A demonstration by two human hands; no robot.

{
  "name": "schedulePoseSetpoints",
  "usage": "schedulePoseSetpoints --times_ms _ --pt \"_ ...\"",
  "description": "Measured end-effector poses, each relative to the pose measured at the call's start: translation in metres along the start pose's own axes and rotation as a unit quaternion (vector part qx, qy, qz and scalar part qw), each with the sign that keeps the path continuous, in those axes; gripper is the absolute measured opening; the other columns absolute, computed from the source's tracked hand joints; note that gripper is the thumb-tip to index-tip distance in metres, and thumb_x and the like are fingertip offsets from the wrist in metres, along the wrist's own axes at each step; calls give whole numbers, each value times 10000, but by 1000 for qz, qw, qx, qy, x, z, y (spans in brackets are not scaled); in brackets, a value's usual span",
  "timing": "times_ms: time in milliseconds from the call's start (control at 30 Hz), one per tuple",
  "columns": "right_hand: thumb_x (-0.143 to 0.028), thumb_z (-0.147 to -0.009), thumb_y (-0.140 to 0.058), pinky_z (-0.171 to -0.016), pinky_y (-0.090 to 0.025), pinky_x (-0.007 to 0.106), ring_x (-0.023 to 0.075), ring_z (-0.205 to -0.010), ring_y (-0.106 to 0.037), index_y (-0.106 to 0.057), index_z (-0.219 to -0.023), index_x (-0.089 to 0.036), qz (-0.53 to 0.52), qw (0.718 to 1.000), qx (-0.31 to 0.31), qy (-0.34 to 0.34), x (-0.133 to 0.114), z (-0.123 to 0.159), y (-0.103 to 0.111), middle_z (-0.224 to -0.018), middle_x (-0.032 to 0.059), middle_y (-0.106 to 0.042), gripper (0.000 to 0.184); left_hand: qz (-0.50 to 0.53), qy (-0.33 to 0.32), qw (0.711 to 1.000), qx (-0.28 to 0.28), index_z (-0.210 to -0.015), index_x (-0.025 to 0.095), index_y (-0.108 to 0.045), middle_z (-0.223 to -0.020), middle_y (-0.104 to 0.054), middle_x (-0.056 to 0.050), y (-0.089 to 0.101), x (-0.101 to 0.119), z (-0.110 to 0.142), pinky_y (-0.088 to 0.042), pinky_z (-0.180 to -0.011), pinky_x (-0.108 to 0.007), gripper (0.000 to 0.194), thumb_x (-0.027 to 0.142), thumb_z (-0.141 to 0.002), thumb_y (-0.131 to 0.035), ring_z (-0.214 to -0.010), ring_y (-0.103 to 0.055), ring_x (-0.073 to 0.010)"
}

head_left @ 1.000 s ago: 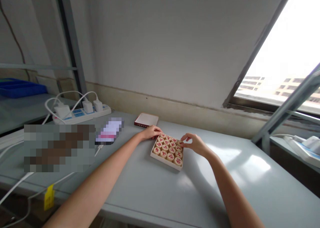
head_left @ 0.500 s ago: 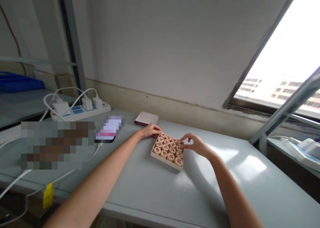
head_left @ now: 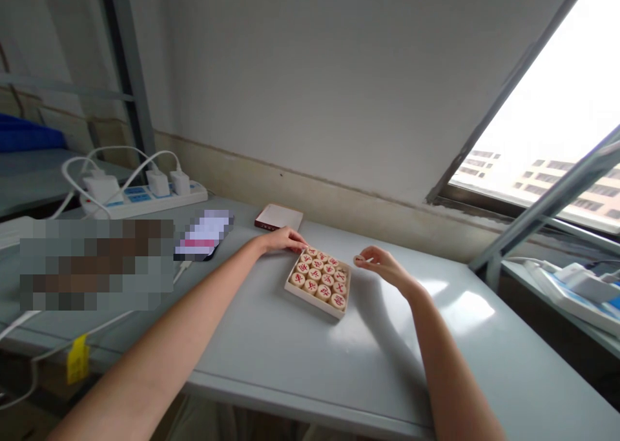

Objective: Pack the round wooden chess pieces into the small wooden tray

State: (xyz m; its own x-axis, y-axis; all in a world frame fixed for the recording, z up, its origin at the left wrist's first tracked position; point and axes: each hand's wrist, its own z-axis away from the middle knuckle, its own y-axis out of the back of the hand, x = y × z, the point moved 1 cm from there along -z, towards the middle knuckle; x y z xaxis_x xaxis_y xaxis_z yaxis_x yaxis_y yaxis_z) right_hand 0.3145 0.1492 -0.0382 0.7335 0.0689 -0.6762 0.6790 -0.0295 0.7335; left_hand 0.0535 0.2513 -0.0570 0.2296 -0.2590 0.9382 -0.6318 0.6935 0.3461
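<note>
A shallow cream box (head_left: pixel 310 302) lies on the grey table (head_left: pixel 290 357), filled with several round wooden chess pieces (head_left: pixel 320 279) marked in red. My left hand (head_left: pixel 283 239) rests with fingers laid flat on the box's far left corner. My right hand (head_left: pixel 378 262) hovers just right of the box, thumb and finger pinched on one round wooden piece (head_left: pixel 359 259) lifted clear of the box.
A red-edged box lid (head_left: pixel 279 216) lies behind the box near the wall. A phone (head_left: pixel 202 237) and a white power strip (head_left: pixel 140 199) with chargers and cables sit to the left. A metal frame post (head_left: pixel 542 208) and window stand at the right.
My right hand has lifted off the box's right side, carrying one piece out to the right. The left hand stays on the box corner. The view shifted slightly.
</note>
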Motion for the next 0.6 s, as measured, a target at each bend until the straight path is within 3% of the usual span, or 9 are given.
schedulePoseSetpoints --times_ms 67,133,200,233,300,400,500,600 --pt "-408 -716 -552 -748 -370 387 235 -855 -501 -540 -776 -194 153 986 54 -40 3 5 5 -861 68 -573 223 -10 1 1000 -1 -831 100 -681 -815 -673 -80 1 0 1 -403 -712 -244 297 313 -624 -665 -740 -565 -144" --pt "-378 -745 -548 -789 -334 442 289 -968 -453 -572 -879 -189 287 948 132 -47 0 10 8 -954 104 -550 233 -22 -5 1000 0 -837 103 -678 -810 -669 -74 3 0 2 -402 -705 -239 301 322 -631 -658 -746 -561 -142" --pt "-345 -758 -554 -806 -325 443 290 -998 -435 -564 -995 -197 325 930 174 -13 -10 13 7 -1010 109 -524 279 -20 -24 999 15 -891 113 -662 -810 -660 -61 4 -1 2 -400 -699 -231 342 320 -619 -670 -757 -555 -136" --pt "-332 -766 -552 -802 -336 421 265 -965 -457 -565 -1014 -212 307 939 157 15 -16 13 5 -1004 94 -526 276 -13 -35 999 29 -919 117 -649 -800 -654 -52 4 -2 1 -399 -697 -227 375 313 -601 -685 -757 -552 -131" --pt "-337 -787 -531 -776 -364 364 204 -865 -494 -603 -963 -256 236 966 68 78 -28 12 0 -947 50 -543 207 9 -54 997 58 -957 118 -623 -756 -637 -32 5 -6 -1 -401 -692 -224 447 297 -558 -717 -735 -549 -119" --pt "-348 -761 -567 -737 -384 306 164 -787 -495 -651 -856 -273 161 975 -69 137 -41 12 -9 -894 24 -554 148 38 -63 995 74 -964 110 -598 -667 -603 -5 4 -10 -3 -408 -653 -229 499 307 -527 -738 -640 -546 -101" --pt "-289 -690 -642 -712 -388 282 157 -761 -480 -659 -819 -235 136 976 -99 139 -44 11 -14 -863 29 -559 140 56 -57 994 71 -995 113 -575 -659 -590 4 4 -9 -1 -399 -574 -220 533 328 -535 -736 -536 -530 -81" --pt "-257 -638 -674 -674 -385 265 148 -734 -471 -635 -769 -206 93 984 -85 125 -41 10 -15 -816 18 -568 146 63 -41 995 69 -1010 119 -572 -695 -594 -3 3 -4 3 -372 -510 -201 534 337 -548 -730 -484 -515 -64"
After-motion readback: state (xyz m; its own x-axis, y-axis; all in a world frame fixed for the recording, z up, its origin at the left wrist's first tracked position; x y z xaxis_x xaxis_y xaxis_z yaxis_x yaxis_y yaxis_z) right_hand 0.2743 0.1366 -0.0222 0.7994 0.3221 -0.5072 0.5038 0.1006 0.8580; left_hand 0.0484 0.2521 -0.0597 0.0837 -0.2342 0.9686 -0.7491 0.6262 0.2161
